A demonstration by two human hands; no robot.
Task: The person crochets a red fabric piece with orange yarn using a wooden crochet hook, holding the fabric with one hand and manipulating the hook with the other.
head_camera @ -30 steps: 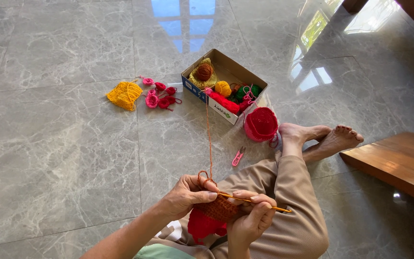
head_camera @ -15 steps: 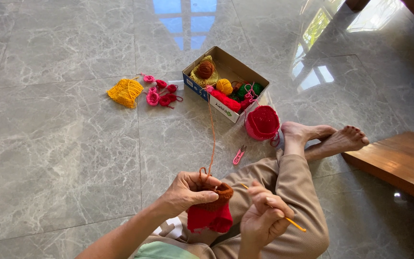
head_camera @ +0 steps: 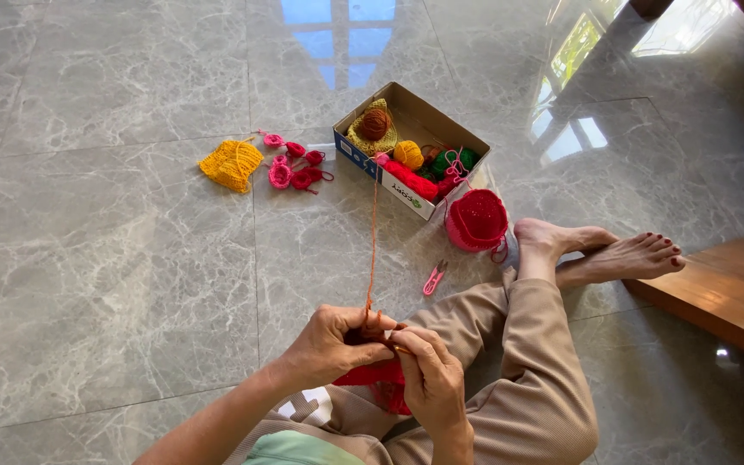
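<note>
I sit on the grey marble floor (head_camera: 114,284) with my legs crossed, and both my hands meet over my lap. My left hand (head_camera: 333,343) is closed, fingers pinching the top edge of the red crochet piece (head_camera: 378,381), which hangs just below my hands and rests against my beige trouser leg (head_camera: 527,379). My right hand (head_camera: 428,379) is curled shut too, touching the left, gripping the same red piece; a short yellowish tip of a crochet hook (head_camera: 400,350) peeks out between my fingers. An orange-brown yarn strand (head_camera: 373,241) runs straight up from my left hand to the brown yarn ball (head_camera: 375,123) in the open cardboard box (head_camera: 428,110). That box sits on the floor well ahead of me and also holds a yellow ball (head_camera: 407,154), green yarn (head_camera: 462,158) and a red roll (head_camera: 411,180). Touching the box's near corner stands a red crocheted basket (head_camera: 476,220), just beside my bare feet (head_camera: 596,251). Pink thread snips (head_camera: 432,278) lie on the floor between the box and my knee. To the left of the box lie small pink and red crocheted bits (head_camera: 294,164) and a yellow crocheted piece (head_camera: 232,164). A low wooden platform (head_camera: 729,293) sits to my right.
</note>
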